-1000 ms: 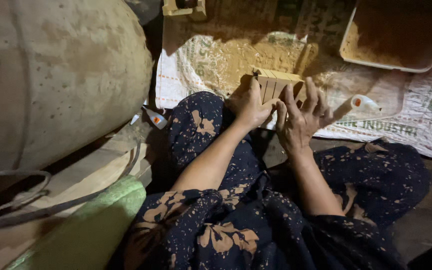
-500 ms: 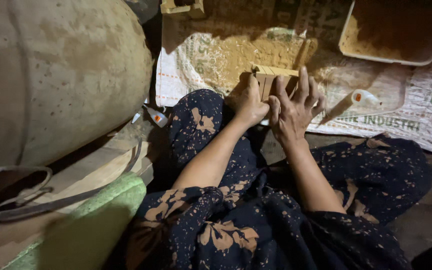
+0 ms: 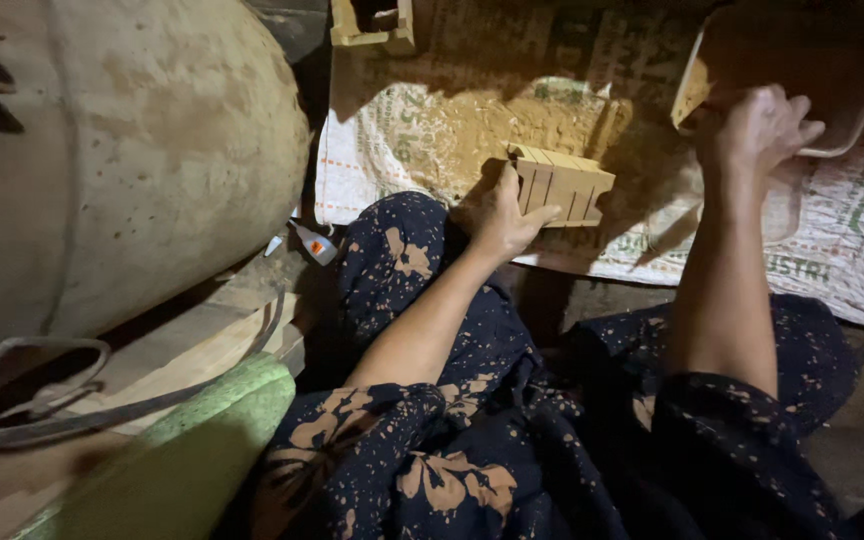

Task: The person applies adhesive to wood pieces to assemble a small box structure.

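On the sack, left hand (image 3: 500, 222) steadies a ridged, tan wooden block (image 3: 562, 186).

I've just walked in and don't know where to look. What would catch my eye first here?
Probably the row of wooden blocks at centre, on a dusty printed sack; the left hand grips its near end. The right hand reaches to a tray of sawdust at upper right. A big rounded, pale drum fills the left side.

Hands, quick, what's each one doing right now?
Left hand: holding the wooden block stack.
Right hand: raised by the tray; grip cannot be told.
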